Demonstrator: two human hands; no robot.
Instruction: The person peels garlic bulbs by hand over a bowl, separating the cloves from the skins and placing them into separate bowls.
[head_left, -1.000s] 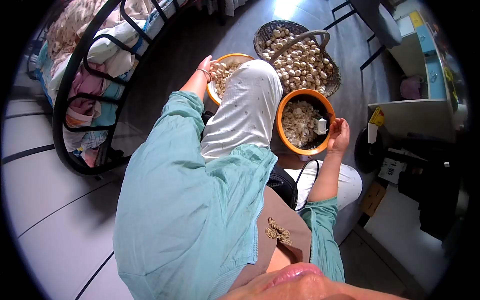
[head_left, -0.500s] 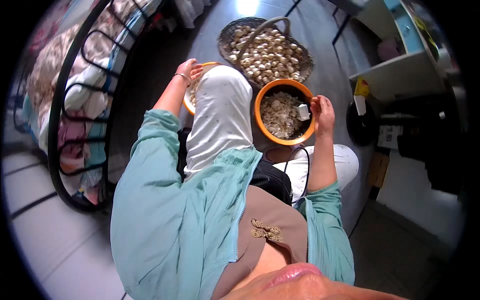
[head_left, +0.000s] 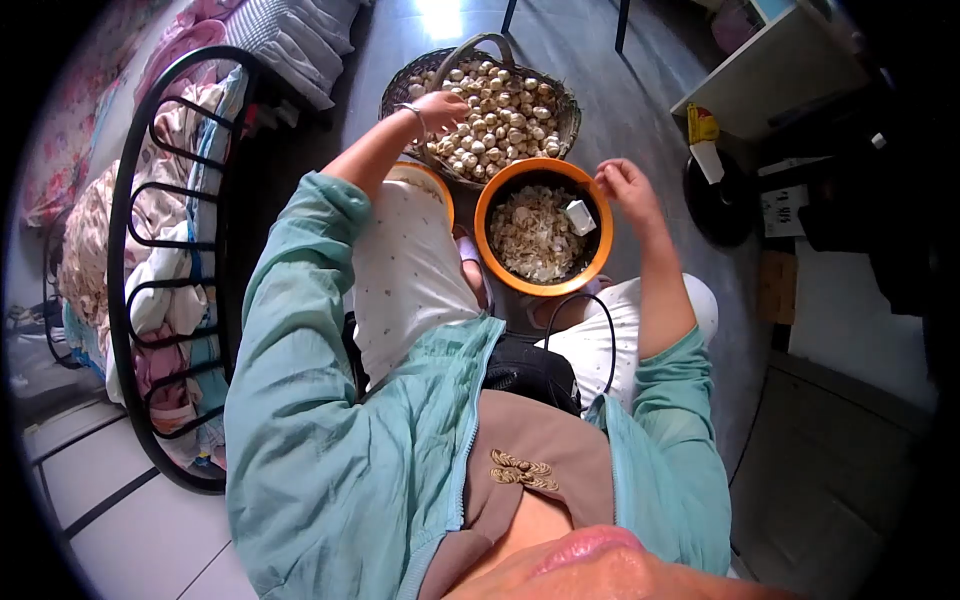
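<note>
My left hand (head_left: 440,112) reaches over the left part of a wicker basket (head_left: 562,128); its fingers are apart above the pale garlic bulbs (head_left: 512,118), and nothing shows in it. Beside the right rim of an orange-rimmed bucket (head_left: 484,222) is my right hand (head_left: 625,190), its fingers loosely bent and apart, with no object visible in them. Papery peelings (head_left: 535,235) lie inside this bucket, along with a small white block-like object (head_left: 580,217). A second orange-rimmed container (head_left: 432,180) is partly hidden behind my left knee and forearm.
A black metal bed frame (head_left: 122,250) with bedding and clothes is on the left. To the right are a white shelf unit (head_left: 750,90), a round black base (head_left: 718,200) and a yellow packet (head_left: 702,125). Dark thin legs stand beyond the basket.
My left hand has moved from the partly hidden container up and right over the basket. The fingers of my right hand are more bent. The view has shifted, and my left knee is lower.
</note>
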